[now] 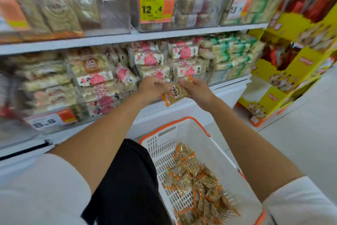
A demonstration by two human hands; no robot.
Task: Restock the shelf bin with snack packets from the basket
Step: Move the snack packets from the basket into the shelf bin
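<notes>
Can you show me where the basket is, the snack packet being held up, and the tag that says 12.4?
basket (218,159), head view, on its white right inner wall.
snack packet (176,92), head view, on the round label in its middle.
price tag (146,9), head view, on the printed digits 12.

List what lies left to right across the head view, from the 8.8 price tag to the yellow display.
8.8 price tag → left hand → snack packet held between both hands → right hand → yellow display stand.
</notes>
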